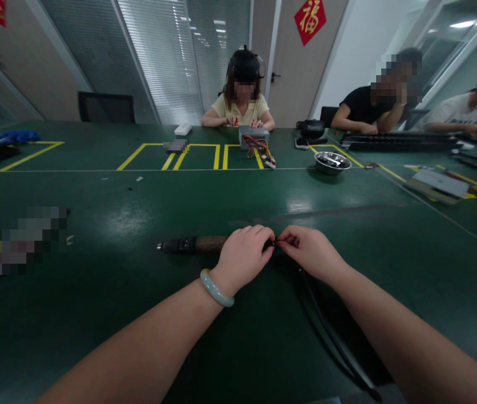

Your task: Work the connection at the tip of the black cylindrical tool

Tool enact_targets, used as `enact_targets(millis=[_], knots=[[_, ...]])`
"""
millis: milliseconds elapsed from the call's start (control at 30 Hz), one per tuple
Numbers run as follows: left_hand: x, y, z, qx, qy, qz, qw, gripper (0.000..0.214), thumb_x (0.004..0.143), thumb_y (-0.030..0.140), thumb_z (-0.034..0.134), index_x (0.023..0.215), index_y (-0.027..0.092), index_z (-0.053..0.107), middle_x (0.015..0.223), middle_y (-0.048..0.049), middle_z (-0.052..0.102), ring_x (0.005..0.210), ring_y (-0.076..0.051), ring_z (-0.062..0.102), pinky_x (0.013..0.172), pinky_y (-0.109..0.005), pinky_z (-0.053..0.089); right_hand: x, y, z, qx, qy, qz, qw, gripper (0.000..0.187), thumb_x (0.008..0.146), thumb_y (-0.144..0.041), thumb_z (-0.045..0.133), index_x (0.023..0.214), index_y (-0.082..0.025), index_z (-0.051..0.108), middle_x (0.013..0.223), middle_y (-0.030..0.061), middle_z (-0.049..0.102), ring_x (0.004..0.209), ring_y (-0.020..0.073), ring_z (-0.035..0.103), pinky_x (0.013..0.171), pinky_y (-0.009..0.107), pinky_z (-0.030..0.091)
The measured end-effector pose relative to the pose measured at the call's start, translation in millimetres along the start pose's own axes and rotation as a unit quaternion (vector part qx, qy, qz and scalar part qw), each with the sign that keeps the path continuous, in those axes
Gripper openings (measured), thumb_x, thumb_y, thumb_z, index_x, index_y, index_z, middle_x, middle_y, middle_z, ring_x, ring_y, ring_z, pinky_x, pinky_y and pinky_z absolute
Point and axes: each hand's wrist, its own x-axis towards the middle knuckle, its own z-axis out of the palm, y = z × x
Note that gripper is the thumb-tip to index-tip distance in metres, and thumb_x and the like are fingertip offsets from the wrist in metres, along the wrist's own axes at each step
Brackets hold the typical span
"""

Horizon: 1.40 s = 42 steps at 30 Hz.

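A dark, rod-shaped electric screwdriver with a brown grip lies across the green table, its metal tip toward the left. My left hand, a pale bangle on its wrist, is closed around the tool's right end. Against that end my right hand holds a pinch, thumb and fingertips together. Whatever is between those fingertips is too small to make out. From below my right hand a black cable runs down toward the table's near edge.
Across the green table a person works at a grey power supply box with coloured wires. A metal bowl with small parts stands to its right. A black keyboard-like bar lies far right, near two other people. A blurred object lies left.
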Motion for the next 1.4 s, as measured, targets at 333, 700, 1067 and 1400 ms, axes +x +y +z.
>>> enact_targets(millis=[333,700,1067,1400], knots=[[-0.6,-0.9,0.2,0.010,-0.007,0.008,1.000,0.014,0.088,0.029,0.055,0.101,0.023,0.056,0.100,-0.0012,0.060,0.093,-0.020,0.056,0.080,-0.034,0.045,2.8,8.6,-4.1,0.013,-0.011,0.032,0.999,0.013,0.081,-0.032,0.055,0.084,-0.022,0.063,0.070,-0.0021,0.064,0.061,0.0121,0.056,0.054,0.023,0.037],[-0.3,-0.1,0.4,0.012,-0.009,0.006,1.000,0.011,0.089,0.026,0.053,0.098,0.022,0.057,0.099,-0.0019,0.059,0.091,-0.019,0.056,0.078,-0.034,0.044,0.9,4.6,-3.1,-0.010,-0.026,0.026,0.999,0.011,0.080,-0.030,0.056,0.082,-0.022,0.064,0.068,-0.0019,0.063,0.059,0.0120,0.055,0.055,0.023,0.037],[-0.5,-0.4,0.9,0.005,-0.008,0.000,1.000,0.012,0.088,0.028,0.055,0.098,0.022,0.057,0.099,-0.0018,0.060,0.092,-0.019,0.057,0.079,-0.035,0.045,-0.6,-0.6,-7.2,0.024,-0.049,0.009,0.998,0.012,0.081,-0.029,0.056,0.085,-0.023,0.066,0.073,-0.0013,0.065,0.063,0.0127,0.057,0.057,0.024,0.038],[0.1,-0.3,-0.3,0.008,-0.010,-0.001,1.000,0.012,0.087,0.029,0.056,0.098,0.022,0.057,0.098,-0.0018,0.060,0.091,-0.019,0.057,0.078,-0.034,0.045,-1.8,1.2,-7.5,0.027,-0.045,0.014,0.999,0.013,0.080,-0.029,0.055,0.084,-0.022,0.065,0.071,-0.0011,0.064,0.063,0.0131,0.056,0.058,0.024,0.039]])
